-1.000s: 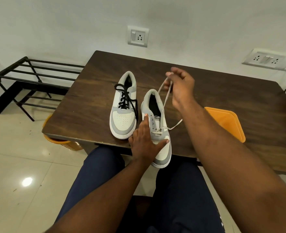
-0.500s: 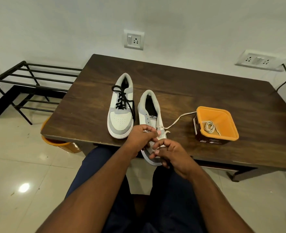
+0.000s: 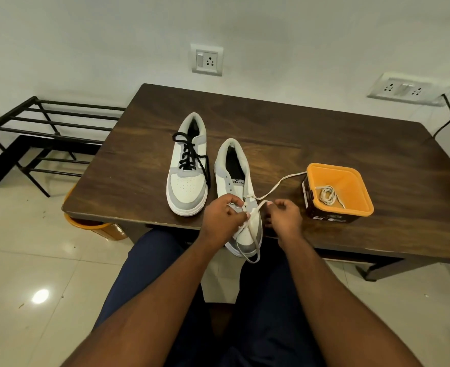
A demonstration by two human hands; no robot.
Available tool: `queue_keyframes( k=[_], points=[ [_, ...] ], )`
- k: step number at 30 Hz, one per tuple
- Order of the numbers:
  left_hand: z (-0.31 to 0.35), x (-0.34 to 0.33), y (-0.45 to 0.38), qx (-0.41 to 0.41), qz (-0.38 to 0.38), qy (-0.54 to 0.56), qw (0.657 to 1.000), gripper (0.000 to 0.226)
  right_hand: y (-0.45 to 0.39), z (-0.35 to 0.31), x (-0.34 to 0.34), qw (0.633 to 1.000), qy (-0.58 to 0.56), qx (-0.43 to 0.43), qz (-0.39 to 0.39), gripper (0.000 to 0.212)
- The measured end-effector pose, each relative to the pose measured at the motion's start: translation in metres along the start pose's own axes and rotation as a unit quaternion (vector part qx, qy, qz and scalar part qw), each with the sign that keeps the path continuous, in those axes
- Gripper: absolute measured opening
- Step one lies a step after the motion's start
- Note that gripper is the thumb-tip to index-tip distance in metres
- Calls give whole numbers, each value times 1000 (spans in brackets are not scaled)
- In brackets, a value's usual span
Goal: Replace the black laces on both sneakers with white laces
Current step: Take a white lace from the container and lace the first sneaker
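Far left of the fingers: black metal rack [image 3: 41, 133] on the tiled floor, orange bin [image 3: 91, 226] tucked under the table [image 3: 298, 133] edge. Up and left of the left fingers: sneaker with black laces [image 3: 188, 168] flat on the wood, black lace [image 3: 189, 152] threaded and untouched. Left hand [image 3: 222, 221] curled over the second sneaker [image 3: 238, 194], fingertips pinching the white lace [image 3: 255, 245] at the lower eyelets; toe hanging past the table edge. Right hand [image 3: 284, 218] just beside the shoe, fingers curled, pinching the same lace strand. Loose lace end trailing right toward the orange tub [image 3: 351, 181]. Inside the tub: second white lace [image 3: 327, 196], coiled.
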State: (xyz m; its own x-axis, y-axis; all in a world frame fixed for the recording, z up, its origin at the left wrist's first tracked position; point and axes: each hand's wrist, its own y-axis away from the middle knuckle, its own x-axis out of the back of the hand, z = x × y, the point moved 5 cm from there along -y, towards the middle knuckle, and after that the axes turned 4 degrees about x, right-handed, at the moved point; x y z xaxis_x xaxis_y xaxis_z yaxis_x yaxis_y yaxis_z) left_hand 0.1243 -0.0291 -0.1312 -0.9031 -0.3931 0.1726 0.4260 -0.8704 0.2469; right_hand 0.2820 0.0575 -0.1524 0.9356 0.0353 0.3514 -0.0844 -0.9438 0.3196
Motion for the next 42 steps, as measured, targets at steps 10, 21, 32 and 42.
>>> queue_keyframes(
  k=[10, 21, 32, 42],
  points=[
    [3, 26, -18, -41, 159, -5, 986, 22, 6, -33, -14, 958, -283, 6, 33, 21],
    [10, 30, -31, -10, 148, -63, 987, 20, 25, -52, -32, 975, -113, 141, -126, 9],
    [-4, 34, -36, 42, 44, 78, 995, 18, 22, -71, -57, 879, 216, 373, -203, 8],
    [-2, 34, -35, 30, 14, 101, 994, 18, 17, -67, -69, 858, 262, 381, -227, 13]
  ],
)
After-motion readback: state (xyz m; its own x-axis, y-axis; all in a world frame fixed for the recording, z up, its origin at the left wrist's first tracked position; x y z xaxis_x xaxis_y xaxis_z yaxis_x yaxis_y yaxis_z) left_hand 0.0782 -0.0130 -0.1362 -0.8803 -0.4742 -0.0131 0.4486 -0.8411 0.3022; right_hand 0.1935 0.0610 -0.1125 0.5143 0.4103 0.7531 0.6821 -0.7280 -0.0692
